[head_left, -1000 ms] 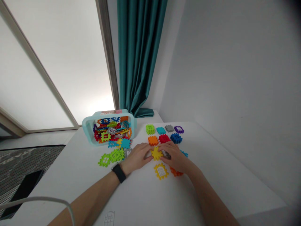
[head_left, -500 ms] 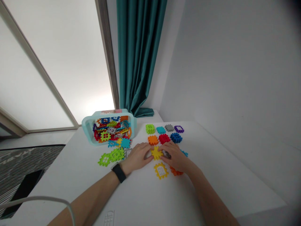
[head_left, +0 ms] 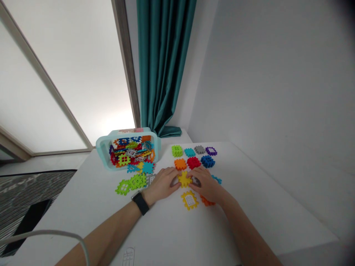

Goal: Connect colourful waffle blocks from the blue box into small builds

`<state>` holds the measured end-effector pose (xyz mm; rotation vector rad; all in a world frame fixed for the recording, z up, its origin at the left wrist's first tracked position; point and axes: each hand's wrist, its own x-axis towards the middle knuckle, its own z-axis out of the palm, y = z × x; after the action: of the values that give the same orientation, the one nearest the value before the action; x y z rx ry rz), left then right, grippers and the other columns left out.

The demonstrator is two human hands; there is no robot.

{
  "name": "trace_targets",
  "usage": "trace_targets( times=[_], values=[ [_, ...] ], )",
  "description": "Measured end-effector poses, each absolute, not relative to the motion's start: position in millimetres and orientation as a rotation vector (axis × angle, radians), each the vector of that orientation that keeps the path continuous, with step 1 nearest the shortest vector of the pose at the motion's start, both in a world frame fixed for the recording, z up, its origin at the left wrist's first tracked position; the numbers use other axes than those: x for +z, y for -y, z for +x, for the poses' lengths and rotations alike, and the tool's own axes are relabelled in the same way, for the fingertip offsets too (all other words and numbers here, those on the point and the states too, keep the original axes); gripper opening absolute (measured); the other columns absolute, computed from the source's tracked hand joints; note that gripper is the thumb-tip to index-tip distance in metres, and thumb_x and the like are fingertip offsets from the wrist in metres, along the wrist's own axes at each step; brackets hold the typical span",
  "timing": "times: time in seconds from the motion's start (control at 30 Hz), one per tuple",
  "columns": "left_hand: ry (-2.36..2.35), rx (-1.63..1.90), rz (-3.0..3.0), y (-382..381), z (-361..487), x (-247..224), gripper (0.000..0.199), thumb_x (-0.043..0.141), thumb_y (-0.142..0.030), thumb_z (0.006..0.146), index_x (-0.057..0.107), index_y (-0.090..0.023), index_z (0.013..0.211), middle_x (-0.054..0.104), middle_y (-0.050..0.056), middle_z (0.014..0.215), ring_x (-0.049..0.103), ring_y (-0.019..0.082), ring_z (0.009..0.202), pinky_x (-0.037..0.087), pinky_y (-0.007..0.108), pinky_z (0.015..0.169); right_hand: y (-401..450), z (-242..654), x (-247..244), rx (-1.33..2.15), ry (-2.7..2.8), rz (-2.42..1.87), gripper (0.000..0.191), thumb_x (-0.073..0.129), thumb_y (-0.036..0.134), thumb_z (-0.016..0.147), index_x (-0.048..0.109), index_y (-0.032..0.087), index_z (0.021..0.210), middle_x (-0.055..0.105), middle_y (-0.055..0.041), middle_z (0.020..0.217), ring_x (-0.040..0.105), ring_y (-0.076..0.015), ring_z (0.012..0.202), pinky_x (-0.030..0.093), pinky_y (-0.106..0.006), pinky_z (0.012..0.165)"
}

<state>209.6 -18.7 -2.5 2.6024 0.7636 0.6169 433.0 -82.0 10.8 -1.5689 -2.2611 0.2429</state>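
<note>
My left hand (head_left: 162,185) and my right hand (head_left: 206,184) rest on the white table, fingers curled toward each other. Between them lies a yellow interlocking plastic block (head_left: 184,179), touched by the fingertips of both hands. A grey block (head_left: 196,181) shows among my right fingers, partly hidden. A yellow window-frame block (head_left: 189,200) lies just below, and an orange block (head_left: 207,201) is partly under my right palm. Several coloured blocks, including a red block (head_left: 193,163), stand in rows beyond my hands.
A pale turquoise plastic box (head_left: 101,147) lies on its side at the table's far edge, full of mixed blocks. Green blocks (head_left: 130,184) lie left of my left hand. A white cable (head_left: 47,233) crosses the lower left. A teal curtain (head_left: 158,66) hangs behind.
The whole scene has drifted slightly in view as my head moves. My hands stay at the yellow block, and no block has visibly moved apart.
</note>
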Motion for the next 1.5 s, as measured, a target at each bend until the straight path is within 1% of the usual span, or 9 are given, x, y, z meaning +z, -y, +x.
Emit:
trace_targets(
  times=[0.2,0.4,0.6,0.87,1.13,1.3,1.5],
  values=[
    [-0.775,0.601,2.613,17.7,209.8,-5.5,0.030,0.063,-0.023,0.087,0.057,-0.023,0.116,0.066,0.007,0.121,0.059,0.026,0.113,0.045,0.039,0.094,82.7,432.1,9.2,0.225,2.280,-1.582,0.019,0.061,0.017,0.083,0.062,0.025,0.101,0.067,-0.0065,0.108,0.059,-0.0268,0.107,0.042,-0.045,0.097],
    [-0.809,0.584,2.620,18.8,211.0,-5.8,0.031,0.064,-0.023,0.086,0.057,-0.023,0.117,0.066,0.007,0.120,0.059,0.027,0.113,0.044,0.040,0.093,84.6,431.5,9.4,0.228,2.277,-1.621,0.021,0.060,0.018,0.083,0.062,0.025,0.103,0.068,-0.0065,0.108,0.058,-0.0277,0.107,0.042,-0.046,0.095],
    [-0.831,0.575,2.612,19.9,212.5,-5.6,0.035,0.066,-0.023,0.085,0.056,-0.024,0.118,0.066,0.007,0.119,0.059,0.027,0.108,0.044,0.041,0.092,85.0,430.6,10.6,0.206,2.283,-1.610,0.021,0.061,0.017,0.083,0.062,0.025,0.102,0.068,-0.0066,0.109,0.058,-0.0275,0.107,0.042,-0.044,0.094],
    [-0.857,0.577,2.634,21.5,213.1,-5.6,0.032,0.065,-0.024,0.086,0.056,-0.024,0.117,0.066,0.007,0.119,0.059,0.027,0.107,0.044,0.041,0.092,85.9,429.9,10.0,0.196,2.292,-1.633,0.025,0.063,0.016,0.082,0.062,0.026,0.104,0.068,-0.0065,0.110,0.057,-0.0284,0.109,0.041,-0.046,0.095],
    [-0.841,0.601,2.562,19.9,211.9,-7.4,0.040,0.067,-0.024,0.085,0.055,-0.025,0.123,0.065,0.006,0.125,0.058,0.027,0.114,0.043,0.041,0.093,87.8,429.7,11.9,0.215,2.288,-1.627,0.020,0.061,0.017,0.084,0.061,0.025,0.102,0.068,-0.0070,0.111,0.057,-0.0280,0.110,0.042,-0.045,0.094],
    [-0.837,0.597,2.556,19.2,211.8,-7.2,0.039,0.066,-0.025,0.085,0.056,-0.024,0.122,0.065,0.006,0.124,0.058,0.028,0.116,0.043,0.042,0.094,88.8,428.6,11.5,0.199,2.284,-1.640,0.021,0.061,0.017,0.084,0.062,0.025,0.103,0.068,-0.0070,0.113,0.057,-0.0281,0.111,0.041,-0.045,0.096],
    [-0.869,0.578,2.573,20.0,211.5,-4.3,0.038,0.067,-0.023,0.084,0.055,-0.022,0.120,0.065,0.007,0.123,0.058,0.028,0.114,0.042,0.042,0.095,88.1,427.2,9.6,0.152,2.278,-1.656,0.021,0.061,0.016,0.085,0.063,0.025,0.104,0.068,-0.0067,0.110,0.058,-0.0271,0.109,0.040,-0.044,0.097]
  ],
)
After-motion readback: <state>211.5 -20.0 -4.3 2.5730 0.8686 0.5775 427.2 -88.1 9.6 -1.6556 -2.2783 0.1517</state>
